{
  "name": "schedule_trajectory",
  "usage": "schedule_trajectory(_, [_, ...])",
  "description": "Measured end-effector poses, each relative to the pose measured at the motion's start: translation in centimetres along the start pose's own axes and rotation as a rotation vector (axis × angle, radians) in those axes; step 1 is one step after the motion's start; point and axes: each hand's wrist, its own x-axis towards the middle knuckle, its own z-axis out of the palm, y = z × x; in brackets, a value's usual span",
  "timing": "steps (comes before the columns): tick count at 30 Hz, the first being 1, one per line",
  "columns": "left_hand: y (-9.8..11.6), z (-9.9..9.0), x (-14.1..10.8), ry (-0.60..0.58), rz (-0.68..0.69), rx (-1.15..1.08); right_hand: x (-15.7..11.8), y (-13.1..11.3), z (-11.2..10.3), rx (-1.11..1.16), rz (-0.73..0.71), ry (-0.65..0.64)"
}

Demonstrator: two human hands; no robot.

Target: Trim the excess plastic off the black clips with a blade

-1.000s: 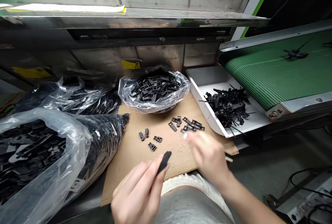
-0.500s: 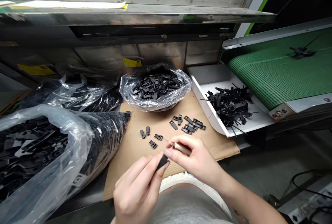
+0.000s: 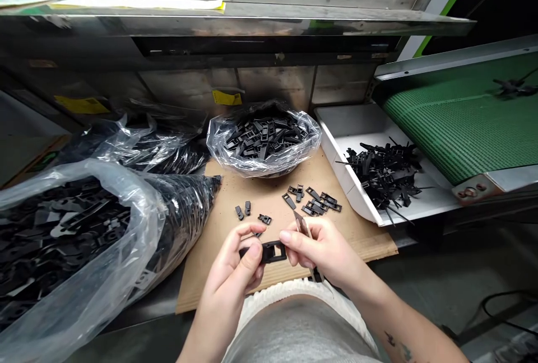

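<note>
Pinched in my left hand (image 3: 241, 262) is a black plastic clip (image 3: 274, 252) with a rectangular opening, held level above the cardboard's near edge. My right hand (image 3: 321, 245) grips a thin pointed blade tool (image 3: 301, 224), its tip pointing up and away; the thumb is at the clip's right end. Beyond the hands, several black frame pieces (image 3: 321, 204) lie on the cardboard (image 3: 222, 251). A few smaller black parts (image 3: 264, 219) lie left of them, one partly hidden behind my left fingers.
A plastic-lined container (image 3: 264, 139) of black clips stands behind. Large bags of black parts (image 3: 63, 228) fill the left. On the right, a white tray (image 3: 361, 206) holds tangled black pieces, beside a green conveyor belt (image 3: 466, 111) carrying a dark piece (image 3: 515, 87).
The clip has turned level, showing its opening. My right hand has tilted the tool upward. The camera view has shifted slightly, and the piece on the belt sits farther right.
</note>
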Motion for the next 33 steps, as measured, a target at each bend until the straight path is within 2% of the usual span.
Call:
schedule_trajectory(3, [0.0, 0.2, 0.0, 0.021, 0.009, 0.003, 0.0, -0.1, -0.1, -0.012, 0.019, 0.002])
schedule_trajectory(5, [-0.1, 0.1, 0.1, 0.020, -0.010, 0.010, -0.4, -0.4, -0.1, -0.119, -0.010, 0.018])
schedule_trajectory(7, [-0.3, -0.2, 0.2, 0.015, -0.019, 0.037, -1.1, -0.9, -0.2, -0.376, -0.106, 0.107])
schedule_trajectory(10, [-0.6, -0.6, 0.4, 0.020, 0.050, 0.133, -2.5, -1.7, -0.2, -0.904, -0.329, 0.245])
schedule_trajectory(13, [-0.7, -0.8, 0.4, 0.029, 0.114, 0.204, -3.6, -2.0, -0.3, -1.273, -0.557, 0.216])
schedule_trajectory(16, [-0.7, -0.7, 0.4, 0.044, 0.126, 0.208, -3.8, -2.0, -0.2, -1.472, -0.673, 0.200])
schedule_trajectory(22, [-0.6, -0.6, 0.3, 0.036, 0.135, 0.213, -3.4, -2.4, 0.1, -1.564, -0.737, 0.202])
schedule_trajectory(29, [-0.8, -0.2, -0.5, 0.052, 0.167, 0.261, -3.6, -4.1, 1.4, -1.753, -0.651, 0.012])
schedule_trajectory(33, [-0.9, -0.3, -0.6, 0.069, 0.223, 0.333, -3.6, -5.1, 2.1, -1.834, -0.602, -0.044])
